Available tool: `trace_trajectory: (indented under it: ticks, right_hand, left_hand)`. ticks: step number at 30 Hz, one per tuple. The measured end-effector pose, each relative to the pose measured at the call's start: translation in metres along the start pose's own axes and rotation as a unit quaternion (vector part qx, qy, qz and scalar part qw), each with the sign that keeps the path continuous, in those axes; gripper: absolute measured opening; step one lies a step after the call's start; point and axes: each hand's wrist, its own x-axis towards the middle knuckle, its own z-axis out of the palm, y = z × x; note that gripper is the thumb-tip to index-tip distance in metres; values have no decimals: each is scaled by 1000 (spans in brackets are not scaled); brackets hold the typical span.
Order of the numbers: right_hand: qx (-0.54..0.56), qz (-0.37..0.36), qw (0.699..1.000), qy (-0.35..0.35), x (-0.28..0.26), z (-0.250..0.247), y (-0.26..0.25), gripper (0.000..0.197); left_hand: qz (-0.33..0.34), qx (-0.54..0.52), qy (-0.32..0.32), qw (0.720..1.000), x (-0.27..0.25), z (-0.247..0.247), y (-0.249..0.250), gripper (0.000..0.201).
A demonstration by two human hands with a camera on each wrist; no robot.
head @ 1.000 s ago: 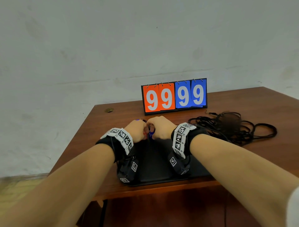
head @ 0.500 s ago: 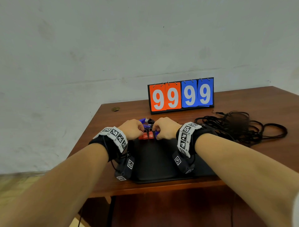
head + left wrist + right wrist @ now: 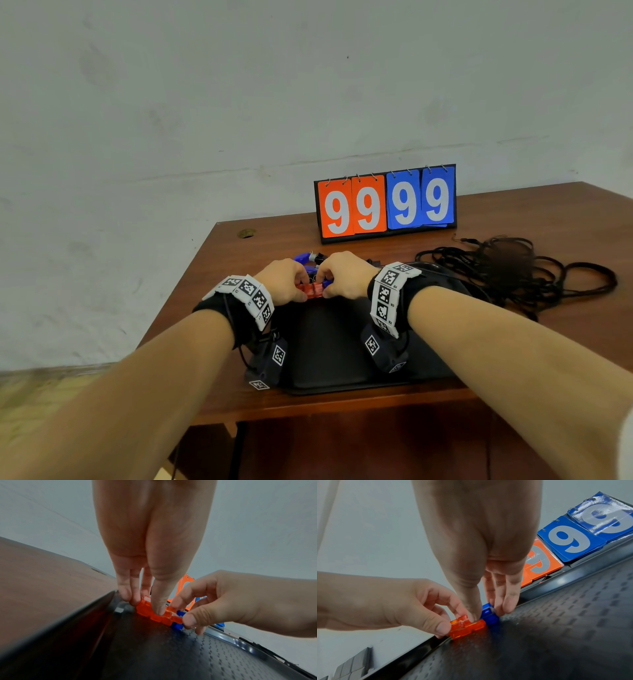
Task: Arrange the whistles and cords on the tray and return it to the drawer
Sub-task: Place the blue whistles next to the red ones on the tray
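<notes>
Two clear orange whistles (image 3: 310,290) lie side by side at the far edge of the black tray (image 3: 325,346), with a blue whistle (image 3: 327,283) against their right side. My left hand (image 3: 291,284) pinches the orange whistles (image 3: 154,613), thumb in front and fingers behind. My right hand (image 3: 342,277) pinches the blue whistle (image 3: 488,615), its thumb at the seam with the orange whistles (image 3: 467,628). Another blue whistle (image 3: 303,257) lies on the table just beyond my hands. A tangle of black cords (image 3: 507,270) lies on the table to the tray's right.
A flip scoreboard (image 3: 387,204) reading 99 99 stands at the back of the wooden table (image 3: 239,260), behind my hands. The tray's dotted floor (image 3: 556,615) is bare near me. The table's left edge runs close beside my left wrist.
Orange whistles now show between my thumbs, where one second ago only a bit of blue showed. Both hands have stayed at the tray's far edge.
</notes>
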Motion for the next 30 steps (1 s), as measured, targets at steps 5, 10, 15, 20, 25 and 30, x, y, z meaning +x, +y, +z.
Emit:
trace_trajectory:
  ticks: [5,10,15,20,25,30]
  right_hand:
    - [-2,1,1000,4,0,0,-1,32]
    - [0,7,1000,5,1,0,-1,33]
    - [4,6,1000,6,2,1,-1,33]
    - [3,3,1000,10,2,1,-1,31]
    - [4,6,1000,9,2,1,-1,31]
    - [5,6,1000,17,3,3,-1,31]
  left_hand:
    - [-3,-3,8,1000,0,1,1,40]
    - [-2,-10,14,1000,1,2,0,39]
    - [0,-5,17,1000,1,1,-2,37]
    - [6,-5,17,1000,1,1,-2,38]
    - [8,-7,19,1000,0,2,-2,38]
    - [9,-7,17,1000,1,2,-5,37]
